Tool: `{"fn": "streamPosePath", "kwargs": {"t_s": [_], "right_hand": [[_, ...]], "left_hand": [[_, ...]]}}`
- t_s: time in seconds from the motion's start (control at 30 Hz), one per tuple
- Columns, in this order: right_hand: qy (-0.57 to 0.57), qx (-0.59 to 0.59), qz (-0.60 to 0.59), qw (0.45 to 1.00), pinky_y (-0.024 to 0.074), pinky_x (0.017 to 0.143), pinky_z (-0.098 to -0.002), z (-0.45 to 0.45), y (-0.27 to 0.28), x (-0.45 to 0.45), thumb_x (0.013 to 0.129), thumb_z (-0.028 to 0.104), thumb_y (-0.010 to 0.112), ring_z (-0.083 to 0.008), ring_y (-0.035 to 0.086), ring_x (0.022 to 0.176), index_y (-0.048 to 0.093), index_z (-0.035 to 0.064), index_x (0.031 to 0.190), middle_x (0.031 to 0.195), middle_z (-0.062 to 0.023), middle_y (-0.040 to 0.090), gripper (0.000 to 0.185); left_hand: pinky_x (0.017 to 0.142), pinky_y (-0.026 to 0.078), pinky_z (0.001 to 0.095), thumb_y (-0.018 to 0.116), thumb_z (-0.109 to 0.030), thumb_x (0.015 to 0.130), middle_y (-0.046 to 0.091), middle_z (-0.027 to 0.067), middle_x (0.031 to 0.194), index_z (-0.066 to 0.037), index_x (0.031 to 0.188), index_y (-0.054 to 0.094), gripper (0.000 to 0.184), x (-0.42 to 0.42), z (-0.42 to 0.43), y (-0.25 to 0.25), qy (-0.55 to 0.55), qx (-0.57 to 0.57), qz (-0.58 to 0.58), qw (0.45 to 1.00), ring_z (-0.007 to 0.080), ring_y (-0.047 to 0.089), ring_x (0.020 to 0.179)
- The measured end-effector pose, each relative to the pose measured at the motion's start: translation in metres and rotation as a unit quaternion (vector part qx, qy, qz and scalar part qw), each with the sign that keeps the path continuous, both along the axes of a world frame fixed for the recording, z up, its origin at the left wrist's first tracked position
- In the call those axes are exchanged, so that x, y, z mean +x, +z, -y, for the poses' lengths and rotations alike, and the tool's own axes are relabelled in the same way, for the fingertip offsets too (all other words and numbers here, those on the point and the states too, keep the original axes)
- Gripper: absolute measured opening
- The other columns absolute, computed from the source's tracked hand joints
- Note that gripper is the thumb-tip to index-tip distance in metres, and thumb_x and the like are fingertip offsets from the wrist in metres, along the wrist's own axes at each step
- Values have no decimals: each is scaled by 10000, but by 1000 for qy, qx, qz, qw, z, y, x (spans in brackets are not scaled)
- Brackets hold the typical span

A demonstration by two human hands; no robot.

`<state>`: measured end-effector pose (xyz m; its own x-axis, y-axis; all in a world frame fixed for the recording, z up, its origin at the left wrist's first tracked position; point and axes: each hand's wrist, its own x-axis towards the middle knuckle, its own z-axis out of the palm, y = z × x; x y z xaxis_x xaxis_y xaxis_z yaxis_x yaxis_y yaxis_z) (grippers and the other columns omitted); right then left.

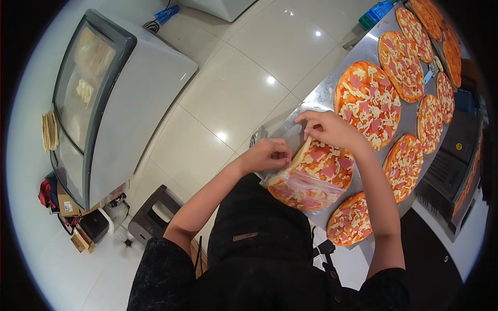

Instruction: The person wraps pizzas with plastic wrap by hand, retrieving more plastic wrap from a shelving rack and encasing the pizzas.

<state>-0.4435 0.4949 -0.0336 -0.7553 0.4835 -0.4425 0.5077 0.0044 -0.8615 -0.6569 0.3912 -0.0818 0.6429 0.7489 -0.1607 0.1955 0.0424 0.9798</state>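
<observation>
A topped pizza (326,165) lies at the near edge of the metal table, its lower part inside a clear plastic bag (306,189). At the pizza's left edge is my left hand (270,155), its fingers pinched together at the bag's opening; what they grip is too small to make out. My right hand (328,128) is at the pizza's upper edge, thumb and fingers closed on the crust rim, which looks slightly raised. Further pizzas with cheese and ham, such as the large one (368,103), lie just beyond my right hand.
The metal table (320,98) runs to the upper right with several more pizzas. A glass-topped freezer (140,98) stands on the left, and a dark plastic stool (155,213) is on the tiled floor. A black oven-like appliance (450,165) is at the right.
</observation>
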Motion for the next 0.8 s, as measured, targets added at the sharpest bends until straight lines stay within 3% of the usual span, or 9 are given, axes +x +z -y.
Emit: {"fn": "streamPosePath", "kwargs": {"t_s": [0.23, 0.3, 0.43, 0.5, 0.53, 0.6, 0.63, 0.7, 0.8], "right_hand": [[-55, -54, -37, 996, 483, 687, -266, 8, 15, 20, 806, -34, 478, -141, 599, 743, 505, 24, 1142, 801, -69, 623, 342], [-140, -72, -129, 979, 473, 730, -252, 13, 7, 25, 821, -60, 443, -131, 579, 819, 483, 17, 1142, 878, -70, 575, 332], [-188, -51, -138, 971, 468, 754, -256, 13, 4, 31, 840, -67, 421, -130, 566, 877, 471, 19, 1143, 937, -70, 536, 319], [-252, 55, -99, 961, 466, 739, -246, 18, 4, 32, 874, -20, 459, -115, 558, 882, 494, 15, 1120, 984, -67, 536, 251], [-257, 54, -98, 960, 466, 739, -246, 21, 5, 38, 874, -20, 459, -115, 558, 882, 494, 15, 1120, 984, -67, 536, 251], [-391, 177, -74, 900, 461, 712, -243, 31, 12, 59, 902, 51, 495, -114, 566, 855, 520, 14, 1090, 978, -58, 558, 193], [-397, 179, -73, 897, 461, 712, -243, 42, 15, 72, 902, 51, 495, -114, 566, 855, 520, 14, 1090, 978, -58, 558, 193], [-546, 149, 18, 824, 452, 681, -240, 72, 17, 100, 919, 120, 511, -111, 574, 833, 557, 27, 1057, 931, -44, 596, 173], [-534, 119, 149, 824, 453, 663, -280, 115, 3, 118, 928, 193, 493, -171, 600, 812, 580, 13, 1016, 866, -90, 623, 219]], "left_hand": [[647, 474, 270, 642, -33, 760, 597, 51, 830, -12, 864, 631, 106, 25, -39, 0, 49, 37, 44, 997, 156, 582, 720], [662, 478, 276, 646, -31, 756, 601, 56, 840, -4, 869, 627, 118, 35, -50, -6, 54, 40, 58, 996, 165, 586, 729], [686, 483, 291, 643, -29, 732, 609, 85, 860, 22, 903, 607, 182, 56, -82, -21, 52, 75, 29, 995, 188, 591, 743], [608, 468, 281, 648, -70, 728, 580, 94, 778, 5, 835, 613, 135, 64, -96, -24, 21, 75, 54, 995, 177, 587, 660], [661, 466, 262, 620, -59, 758, 607, 83, 795, 23, 892, 603, 158, 65, -102, -21, -18, 84, 34, 996, 137, 579, 718], [644, 464, 258, 614, -69, 776, 606, 68, 763, 12, 883, 607, 135, 67, -107, -22, -20, 40, 40, 998, 121, 571, 692], [628, 462, 254, 608, -78, 793, 605, 52, 730, 2, 875, 611, 114, 68, -110, -20, -16, 0, 45, 999, 106, 562, 666], [612, 460, 250, 587, -98, 821, 601, 36, 711, -11, 900, 616, 121, 66, -114, -10, -45, -51, -12, 998, 94, 552, 646], [580, 453, 239, 533, -154, 882, 596, 20, 710, -30, 963, 619, 171, 64, -110, -1, -39, -124, -85, 988, 77, 537, 618]]}}
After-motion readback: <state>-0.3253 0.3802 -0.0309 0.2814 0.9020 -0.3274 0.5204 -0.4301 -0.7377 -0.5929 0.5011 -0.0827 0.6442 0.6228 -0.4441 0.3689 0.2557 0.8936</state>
